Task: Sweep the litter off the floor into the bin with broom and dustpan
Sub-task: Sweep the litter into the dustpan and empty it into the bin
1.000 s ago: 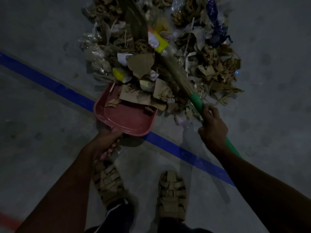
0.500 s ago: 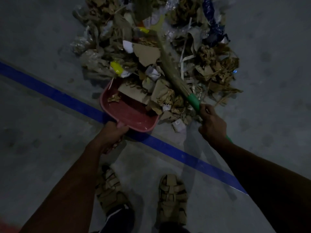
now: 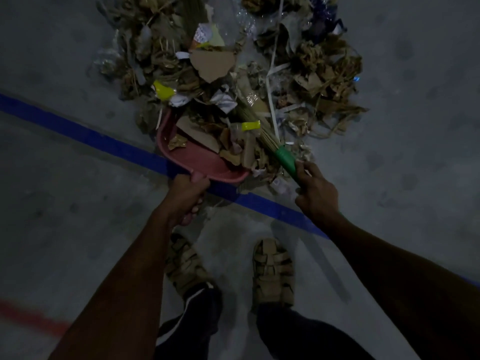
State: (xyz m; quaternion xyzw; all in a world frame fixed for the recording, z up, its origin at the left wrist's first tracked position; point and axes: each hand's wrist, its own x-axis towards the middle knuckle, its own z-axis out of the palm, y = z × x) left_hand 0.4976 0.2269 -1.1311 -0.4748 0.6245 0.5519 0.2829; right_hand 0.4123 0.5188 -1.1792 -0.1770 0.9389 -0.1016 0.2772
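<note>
**A:** How far along is the sweeping?

**B:** Early, I'd judge. The left hand (image 3: 187,197) grips the handle of a red dustpan (image 3: 197,159) on the floor; torn cardboard fills only its far part. To the right, the right hand (image 3: 315,193) clasps the broom (image 3: 284,155) by its green collar, bristles buried in the litter pile (image 3: 298,68) beyond. No bin shows.

- dustpan (image 3: 200,162): pink-red
- broom (image 3: 259,131): straw-tan bristles, green handle
- litter (image 3: 311,81): mostly brown, with yellow and white bits
- floor (image 3: 65,178): grey, with a blue stripe (image 3: 104,140)
- sandals (image 3: 272,271): tan
</note>
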